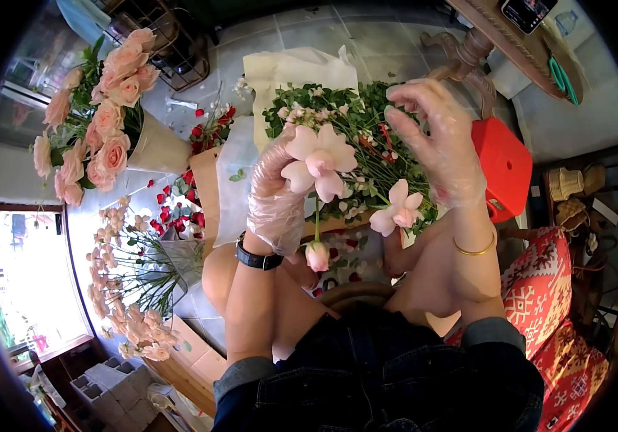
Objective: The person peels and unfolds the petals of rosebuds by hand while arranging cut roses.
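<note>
My left hand (274,191), in a clear plastic glove and with a black watch at the wrist, is closed around a pale pink rose (319,163) just below its head. The petals of this rose are folded outward around a tight centre. A pink rosebud (317,255) hangs on a stem under it. Another rose with turned-back petals (400,209) shows to the right, below my other hand. Gloved too, my right hand (442,140) is raised with curved fingers and the thumb apart, and nothing shows in it. Behind both hands lies a heap of green stems and leaves (366,119).
Pale wrapping paper (298,68) lies under the greenery. On the left stand a white bucket of pink roses (158,144) and a bunch of small peach roses (118,288). Red petals (172,216) litter the floor. To the right are a red stool (500,169) and a wooden table (521,50).
</note>
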Demonstrator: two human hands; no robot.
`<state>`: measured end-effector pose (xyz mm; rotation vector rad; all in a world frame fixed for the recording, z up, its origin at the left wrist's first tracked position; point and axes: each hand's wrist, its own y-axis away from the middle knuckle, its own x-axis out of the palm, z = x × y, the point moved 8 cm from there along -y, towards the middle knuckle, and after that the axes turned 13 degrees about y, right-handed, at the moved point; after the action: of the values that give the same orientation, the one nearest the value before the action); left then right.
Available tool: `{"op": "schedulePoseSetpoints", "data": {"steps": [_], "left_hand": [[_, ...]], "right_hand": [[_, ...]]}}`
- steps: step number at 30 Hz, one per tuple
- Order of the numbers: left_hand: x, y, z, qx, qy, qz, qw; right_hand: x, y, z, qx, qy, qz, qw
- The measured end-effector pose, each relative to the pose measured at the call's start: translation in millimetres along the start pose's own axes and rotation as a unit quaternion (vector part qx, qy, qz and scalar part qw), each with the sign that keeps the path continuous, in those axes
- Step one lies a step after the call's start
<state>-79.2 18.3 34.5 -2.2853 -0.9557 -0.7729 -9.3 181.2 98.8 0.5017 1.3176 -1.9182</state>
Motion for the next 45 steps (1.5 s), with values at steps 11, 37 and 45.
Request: {"op": "schedulePoseSetpoints", "data": {"steps": [11,37,45], "left_hand": [[-45,-9,-17,0.158,-0.011,-0.184,0.970],[-14,2,23,-0.075,-0.025,-0.067,0.995],[-16,-2,5,0.016,-0.144,-0.102,0.984]], "right_hand": [[91,78,29,-0.129,0.016,0.396,0.909],[121,47,22,0.094,-0.285,0.193,0.934],[90,33,16,0.221,-0.252,0.131,0.933]]}}
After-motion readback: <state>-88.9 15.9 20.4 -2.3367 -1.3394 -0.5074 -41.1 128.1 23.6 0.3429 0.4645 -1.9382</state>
